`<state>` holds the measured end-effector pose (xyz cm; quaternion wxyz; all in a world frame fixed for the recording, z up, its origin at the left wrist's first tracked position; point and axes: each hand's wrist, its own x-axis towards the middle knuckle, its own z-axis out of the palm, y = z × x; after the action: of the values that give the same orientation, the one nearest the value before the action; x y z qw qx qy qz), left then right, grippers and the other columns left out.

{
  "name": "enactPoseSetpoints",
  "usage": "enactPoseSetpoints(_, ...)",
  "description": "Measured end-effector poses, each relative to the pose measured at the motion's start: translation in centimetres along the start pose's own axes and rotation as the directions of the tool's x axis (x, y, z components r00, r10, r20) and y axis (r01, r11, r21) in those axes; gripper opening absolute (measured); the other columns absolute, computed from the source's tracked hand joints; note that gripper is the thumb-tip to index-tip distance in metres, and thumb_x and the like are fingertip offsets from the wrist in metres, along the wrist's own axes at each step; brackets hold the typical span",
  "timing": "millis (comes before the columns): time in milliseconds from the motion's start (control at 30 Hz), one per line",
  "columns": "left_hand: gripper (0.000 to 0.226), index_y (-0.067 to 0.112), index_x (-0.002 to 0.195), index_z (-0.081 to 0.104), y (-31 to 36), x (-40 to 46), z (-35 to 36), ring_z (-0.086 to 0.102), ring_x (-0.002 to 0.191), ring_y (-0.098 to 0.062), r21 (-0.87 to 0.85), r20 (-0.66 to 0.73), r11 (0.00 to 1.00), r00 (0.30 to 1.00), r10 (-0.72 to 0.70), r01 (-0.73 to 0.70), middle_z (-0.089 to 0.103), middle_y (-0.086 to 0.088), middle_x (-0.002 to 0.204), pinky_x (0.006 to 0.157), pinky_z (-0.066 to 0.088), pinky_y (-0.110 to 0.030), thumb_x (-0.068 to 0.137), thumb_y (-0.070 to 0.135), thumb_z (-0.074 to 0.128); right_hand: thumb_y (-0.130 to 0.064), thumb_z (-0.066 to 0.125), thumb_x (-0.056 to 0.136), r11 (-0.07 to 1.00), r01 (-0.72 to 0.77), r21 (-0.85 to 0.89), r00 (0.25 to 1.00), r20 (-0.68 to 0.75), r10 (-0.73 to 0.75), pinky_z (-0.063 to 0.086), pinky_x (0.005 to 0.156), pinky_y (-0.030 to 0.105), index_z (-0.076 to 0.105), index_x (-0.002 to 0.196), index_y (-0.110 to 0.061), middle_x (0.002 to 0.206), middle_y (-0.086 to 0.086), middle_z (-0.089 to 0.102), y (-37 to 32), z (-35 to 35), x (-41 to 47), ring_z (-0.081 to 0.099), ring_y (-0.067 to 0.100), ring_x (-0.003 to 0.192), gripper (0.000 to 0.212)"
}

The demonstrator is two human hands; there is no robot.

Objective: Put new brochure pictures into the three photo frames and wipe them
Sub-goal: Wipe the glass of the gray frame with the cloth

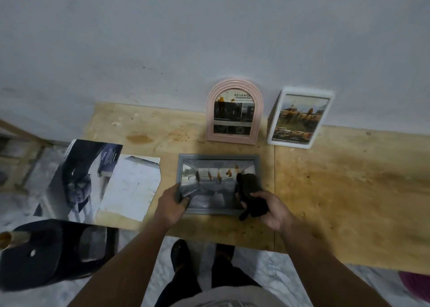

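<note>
Three photo frames sit on the plywood table (325, 190). The grey frame (217, 183) lies flat near the front edge, long axis running left to right, a car-interior brochure picture inside it. The left hand (173, 202) pinches its lower left corner, thumb on the glass. The right hand (271, 210) is closed around a black cloth (250, 190), which rests on the right side of the glass. Behind, the pink arched frame (235, 111) and the white frame (300, 119) stand upright against the wall (209, 39), each holding a picture, the white one tilted. Cut brochure pages (100, 181) lie to the left, overhanging the table's end. Bare plywood stretches open to the right.
</note>
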<state>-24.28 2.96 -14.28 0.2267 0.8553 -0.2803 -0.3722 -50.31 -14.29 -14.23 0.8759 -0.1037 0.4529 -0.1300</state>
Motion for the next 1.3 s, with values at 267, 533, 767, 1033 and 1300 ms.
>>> enactPoseSetpoints(267,0.084,0.024,0.158,0.028,-3.7,0.3,0.7,0.046,0.135,-0.032,0.309,0.058,0.945,0.994,0.093,-0.106,0.046,-0.006,0.150,0.107,0.048,-0.050,0.088,0.053,0.064,-0.019,0.060,0.096,0.951,-0.067,-0.303,0.965,-0.263,-0.016,0.055,0.072,0.041,0.063,0.127,-0.009,0.113,0.020,0.065,3.0,5.0,2.0,0.063,0.034,0.096,0.033)
enactPoseSetpoints(533,0.122,0.012,0.164,0.000,-6.2,2.8,-0.7,0.000,0.159,-0.031,0.449,0.113,0.837,0.949,0.296,-0.314,0.002,-0.013,0.172,0.128,0.014,-0.050,0.080,0.091,0.037,-0.038,0.050,0.104,-0.211,0.226,-0.951,0.752,0.308,-0.582,0.051,0.082,0.039,0.066,0.129,-0.012,0.115,0.013,0.065,1.9,13.1,9.7,0.064,0.033,0.103,0.040)
enactPoseSetpoints(767,0.128,0.006,0.163,0.012,-9.2,4.2,1.0,0.011,0.158,-0.034,0.524,0.068,0.729,0.875,0.479,-0.440,0.018,-0.015,0.170,0.128,0.008,-0.052,0.076,0.094,0.044,-0.039,0.045,0.106,-0.728,0.115,-0.676,0.792,0.504,-0.343,0.052,0.085,0.047,0.041,0.154,-0.019,0.150,0.015,0.039,6.0,11.5,14.8,0.047,0.036,0.128,0.052)
enactPoseSetpoints(1033,0.134,0.005,0.162,0.014,-10.4,4.7,2.2,0.011,0.159,-0.029,0.582,-0.011,0.705,0.863,0.506,-0.406,0.017,-0.014,0.170,0.129,0.009,-0.049,0.071,0.101,0.037,-0.033,0.051,0.103,-0.732,0.149,-0.664,0.694,0.598,-0.401,0.055,0.068,0.042,0.058,0.142,-0.017,0.136,0.015,0.052,7.0,10.6,16.0,0.065,0.039,0.092,0.043)
enactPoseSetpoints(1300,0.130,0.007,0.163,0.012,-11.0,4.9,2.3,0.008,0.159,-0.028,0.577,-0.025,0.697,0.844,0.535,-0.425,0.015,-0.013,0.171,0.128,0.012,-0.050,0.074,0.098,0.037,-0.033,0.051,0.104,-0.668,0.308,-0.677,0.798,0.567,-0.207,0.054,0.073,0.037,0.062,0.138,-0.021,0.121,0.008,0.056,10.6,8.5,9.8,0.063,0.031,0.090,0.037)
